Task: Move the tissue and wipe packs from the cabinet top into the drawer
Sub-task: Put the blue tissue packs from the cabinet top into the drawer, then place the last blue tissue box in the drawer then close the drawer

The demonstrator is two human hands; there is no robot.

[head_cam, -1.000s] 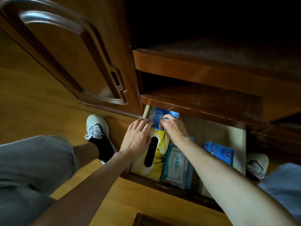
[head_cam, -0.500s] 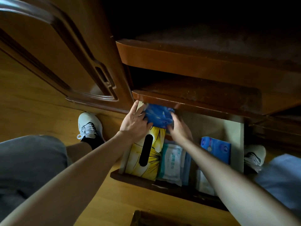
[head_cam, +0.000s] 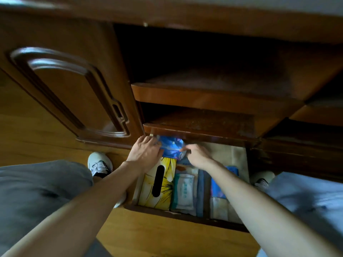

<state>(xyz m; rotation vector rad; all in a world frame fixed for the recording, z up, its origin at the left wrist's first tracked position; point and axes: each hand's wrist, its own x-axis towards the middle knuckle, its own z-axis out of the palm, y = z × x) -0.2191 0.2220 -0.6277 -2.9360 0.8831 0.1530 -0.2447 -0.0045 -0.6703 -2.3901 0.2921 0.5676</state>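
Note:
The open drawer (head_cam: 185,215) sits low in the wooden cabinet. A blue pack (head_cam: 171,148) lies at its back left, under the shelf edge. My left hand (head_cam: 145,153) grips the pack's left side and my right hand (head_cam: 197,156) holds its right side. In front of it lies a yellow flowered tissue box (head_cam: 167,190) with a dark slot. Beside that are a white wipe pack (head_cam: 183,193) and another blue pack (head_cam: 216,188), partly hidden by my right forearm.
An open cabinet door (head_cam: 74,93) hangs to the left. Two dark shelves (head_cam: 204,101) jut out above the drawer. My knees and white shoes (head_cam: 99,164) flank the drawer on the wooden floor (head_cam: 148,236).
The camera has pulled back and tilted up, showing more cabinet. Both hands have stayed on the blue pack, pushing it a little deeper under the shelf edge.

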